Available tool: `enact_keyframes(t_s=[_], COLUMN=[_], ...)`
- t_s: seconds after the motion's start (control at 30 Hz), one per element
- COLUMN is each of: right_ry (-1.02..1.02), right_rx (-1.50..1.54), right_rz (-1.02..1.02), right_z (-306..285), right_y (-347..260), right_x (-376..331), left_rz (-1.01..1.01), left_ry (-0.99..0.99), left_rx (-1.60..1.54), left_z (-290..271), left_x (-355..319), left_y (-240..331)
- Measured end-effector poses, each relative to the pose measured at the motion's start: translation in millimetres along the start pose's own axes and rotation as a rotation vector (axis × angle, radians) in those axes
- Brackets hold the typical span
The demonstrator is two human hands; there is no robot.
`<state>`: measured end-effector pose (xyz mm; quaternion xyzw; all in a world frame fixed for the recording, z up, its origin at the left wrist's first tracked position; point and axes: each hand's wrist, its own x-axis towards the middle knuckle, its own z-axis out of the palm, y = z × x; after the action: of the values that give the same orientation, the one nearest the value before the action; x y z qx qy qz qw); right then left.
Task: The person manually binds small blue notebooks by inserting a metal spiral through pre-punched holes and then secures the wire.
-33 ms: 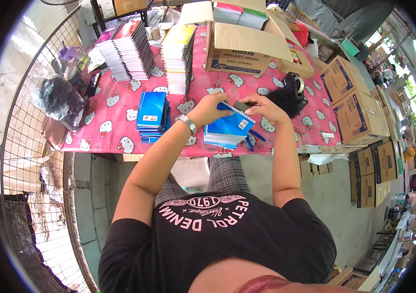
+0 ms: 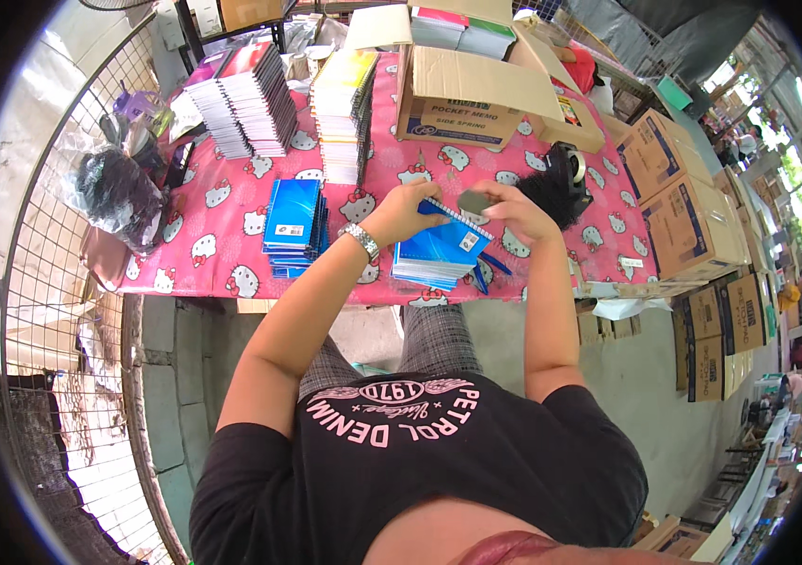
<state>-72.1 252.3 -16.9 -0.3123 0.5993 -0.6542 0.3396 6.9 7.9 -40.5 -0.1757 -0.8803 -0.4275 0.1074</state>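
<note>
A stack of blue spiral notebooks (image 2: pixel 431 262) stands near the table's front edge, its top notebook (image 2: pixel 448 239) slanted with the white wire coil along the far side. My left hand (image 2: pixel 405 213), with a metal watch at the wrist, grips the coil's left end. Between the fingers of my right hand (image 2: pixel 521 211) is a small flat, dark grey rounded piece (image 2: pixel 473 201), just above the coil; its kind is unclear. Slim blue objects (image 2: pixel 492 266), perhaps pens, lie against the stack's right side. Left of my left wrist stands another blue notebook stack (image 2: pixel 295 226).
Tall notebook stacks (image 2: pixel 243 104) and a yellow-topped stack (image 2: pixel 342 113) stand at the back left. An open carton (image 2: pixel 457 108) holds more notebooks. A tape dispenser (image 2: pixel 570 169) sits beside a black bristly heap (image 2: pixel 547 195). Cartons (image 2: pixel 693 221) flank the table's right.
My right hand has shifted slightly, and the grey piece has come up off the coil, showing more of its face. My left hand and the notebooks stay in place.
</note>
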Motion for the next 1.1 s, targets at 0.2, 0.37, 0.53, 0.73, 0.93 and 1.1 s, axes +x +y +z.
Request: enact_keyframes(t_s=[0.2,0.37,0.53,0.73,0.93,1.1], right_ry=[0.463,1.281,1.306,0.737,1.192,0.894], right_rx=[-0.711,-1.095,-1.525,-1.448,-0.83,-0.917], right_rz=[0.189,0.694,0.318,0.138,-0.224,-0.455], right_z=[-42.9,-101.3,-31.0,23.5,33.3,101.6], right_y=[31.8,147.4,175.7,197.6,146.5,46.3], right_x=[-18.0,-121.7,-102.7,-78.8,-64.0,-47.9], left_rz=[-0.062,-0.14,-0.426,-0.128,-0.338,-0.244], left_ry=[0.066,0.24,0.192,0.315,0.243,0.338], left_rx=[0.007,-0.193,-0.211,-0.15,-0.238,-0.274], left_z=[1.5,15.4,6.9,24.4,15.6,25.1], left_x=[0.7,-2.9,-14.1,-13.9,-15.7,-24.5], left_y=[4.4,4.1,9.0,-2.6,2.7,-6.3])
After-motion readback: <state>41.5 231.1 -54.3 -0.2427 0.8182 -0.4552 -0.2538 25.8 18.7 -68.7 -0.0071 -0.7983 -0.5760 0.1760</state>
